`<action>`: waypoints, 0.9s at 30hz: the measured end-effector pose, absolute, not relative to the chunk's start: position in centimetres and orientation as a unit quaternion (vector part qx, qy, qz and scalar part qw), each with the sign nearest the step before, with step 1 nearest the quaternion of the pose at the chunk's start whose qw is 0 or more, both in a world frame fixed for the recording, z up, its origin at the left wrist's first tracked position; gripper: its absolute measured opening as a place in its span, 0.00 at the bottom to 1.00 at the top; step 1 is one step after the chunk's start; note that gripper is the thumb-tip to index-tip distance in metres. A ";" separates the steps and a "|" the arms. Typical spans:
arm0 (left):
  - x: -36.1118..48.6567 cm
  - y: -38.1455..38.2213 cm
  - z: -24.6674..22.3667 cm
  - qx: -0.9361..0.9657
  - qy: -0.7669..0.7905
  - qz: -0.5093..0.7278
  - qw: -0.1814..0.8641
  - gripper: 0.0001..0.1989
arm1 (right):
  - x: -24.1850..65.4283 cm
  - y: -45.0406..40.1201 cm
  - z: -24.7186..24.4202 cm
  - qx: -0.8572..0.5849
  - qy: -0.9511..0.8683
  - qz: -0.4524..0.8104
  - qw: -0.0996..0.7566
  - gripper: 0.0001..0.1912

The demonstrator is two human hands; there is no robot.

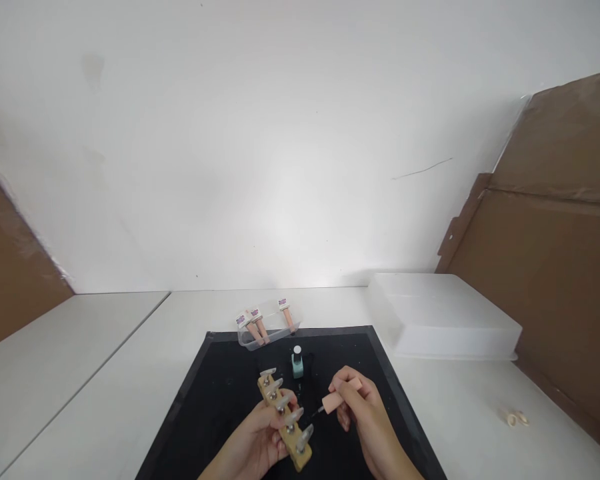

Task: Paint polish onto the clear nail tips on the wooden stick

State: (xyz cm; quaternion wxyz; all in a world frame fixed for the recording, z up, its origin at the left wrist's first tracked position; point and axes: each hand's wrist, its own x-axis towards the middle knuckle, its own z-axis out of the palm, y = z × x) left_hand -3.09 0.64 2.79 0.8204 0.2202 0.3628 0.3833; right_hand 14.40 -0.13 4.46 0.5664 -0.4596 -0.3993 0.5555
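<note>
My left hand [254,435] is closed around a yellowish wooden strip [300,456], held at a slant above the black mat. Several pale, see-through nail tips [293,417] stand in a row along it on round metal holders. In my right hand [367,407] is a nail polish brush [333,401] with a peach-pink handle, pinched between thumb and fingers. Its thin dark bristle end points left, close to the lower nail tips; whether it touches one I cannot tell. A small teal bottle [297,368] with a white top stands just beyond the strip.
The black mat [220,373] lies on a white table. At its far edge a clear plastic tray [250,345] holds several peach-pink tubes [287,316] with labelled tops. A white box [455,333] sits at right, with cream rings [513,419] nearer me. Cardboard panels [555,267] flank both sides.
</note>
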 end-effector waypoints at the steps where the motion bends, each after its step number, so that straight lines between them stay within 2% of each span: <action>1: -3.1 0.7 2.7 0.220 0.362 0.383 0.821 0.13 | 14.4 -0.1 4.5 -0.459 -0.399 0.556 0.566 0.11; 27: -3.1 0.5 2.8 0.217 0.373 0.381 0.818 0.13 | 14.5 -0.1 3.9 -0.458 -0.413 0.554 0.559 0.11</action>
